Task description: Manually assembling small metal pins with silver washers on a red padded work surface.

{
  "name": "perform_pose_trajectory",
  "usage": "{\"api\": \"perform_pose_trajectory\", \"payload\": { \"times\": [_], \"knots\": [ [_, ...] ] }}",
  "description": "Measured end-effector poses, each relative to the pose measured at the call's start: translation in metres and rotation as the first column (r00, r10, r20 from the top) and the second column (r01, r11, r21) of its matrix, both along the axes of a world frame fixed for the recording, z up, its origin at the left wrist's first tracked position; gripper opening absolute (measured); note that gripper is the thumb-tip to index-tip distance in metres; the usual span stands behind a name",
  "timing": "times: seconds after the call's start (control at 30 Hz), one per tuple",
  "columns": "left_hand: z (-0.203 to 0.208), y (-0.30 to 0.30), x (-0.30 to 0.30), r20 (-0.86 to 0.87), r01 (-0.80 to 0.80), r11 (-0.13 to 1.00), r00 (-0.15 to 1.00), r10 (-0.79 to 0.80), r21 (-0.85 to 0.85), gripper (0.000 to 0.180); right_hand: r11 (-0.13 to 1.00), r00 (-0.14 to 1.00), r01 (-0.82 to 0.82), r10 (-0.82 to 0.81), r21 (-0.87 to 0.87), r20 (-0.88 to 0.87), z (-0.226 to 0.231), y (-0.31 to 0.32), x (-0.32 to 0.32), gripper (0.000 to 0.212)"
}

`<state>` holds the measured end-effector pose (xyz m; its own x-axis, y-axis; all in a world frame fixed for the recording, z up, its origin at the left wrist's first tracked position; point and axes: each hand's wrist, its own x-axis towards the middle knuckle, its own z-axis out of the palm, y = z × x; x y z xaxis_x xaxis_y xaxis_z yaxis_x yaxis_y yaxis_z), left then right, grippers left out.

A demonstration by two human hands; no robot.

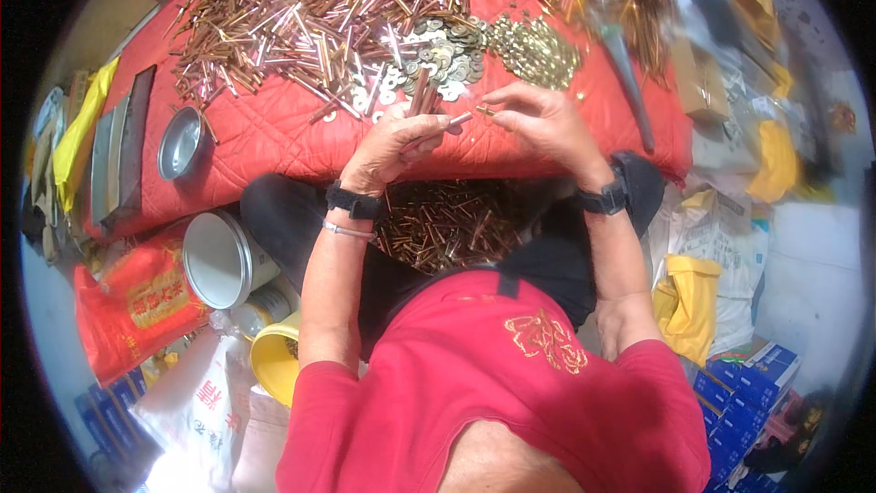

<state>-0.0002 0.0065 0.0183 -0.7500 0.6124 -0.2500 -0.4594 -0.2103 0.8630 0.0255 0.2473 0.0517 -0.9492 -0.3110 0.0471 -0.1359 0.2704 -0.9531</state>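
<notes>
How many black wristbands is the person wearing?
2. One black wristband is on the left wrist, just above a thin silver bracelet. The other black wristband is on the right wrist.

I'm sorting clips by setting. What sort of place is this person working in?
Probably an informal small-parts assembly spot, maybe a home workshop. A red quilted cloth carries a heap of metal rods and washers, sacks and boxes crowd around, and the left hand grips a bundle of rods beside the right hand.
</notes>
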Motion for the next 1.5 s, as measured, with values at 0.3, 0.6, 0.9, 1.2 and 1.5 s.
{"api": "perform_pose_trajectory", "payload": {
  "times": [0.3, 0.6, 0.9, 1.2, 1.5],
  "knots": [
    [-0.003, 0.0, 0.002, -0.042, 0.176, 0.983, 0.983, -0.178, -0.048, 0.013, 0.952, 0.945, -0.305, 0.304, -0.014, 0.124, 0.007, 0.004, 0.004, 0.023],
    [-0.036, -0.012, -0.021, 0.391, -0.097, 0.904, 0.917, -0.082, 0.416, 0.021, 0.973, 0.956, -0.076, 0.133, -0.218, 0.262, -0.014, -0.013, 0.01, 0.015],
    [-0.056, 0.037, -0.016, 0.482, -0.686, 0.599, 0.722, 0.496, 0.413, 0.029, 0.937, 0.949, 0.303, -0.313, -0.175, -0.029, -0.042, -0.066, -0.018, 0.019],
    [-0.054, 0.048, -0.008, 0.537, -0.662, 0.69, 0.711, 0.454, 0.293, 0.016, 0.872, 0.773, 0.49, -0.443, -0.017, -0.453, -0.04, -0.052, -0.061, 0.008],
    [-0.044, 0.018, 0.008, 0.479, -0.532, 0.83, 0.781, 0.402, 0.171, 0.022, 0.547, 0.742, 0.512, 0.106, 0.662, -0.662, -0.067, 0.008, -0.092, 0.005]
  ]
}}
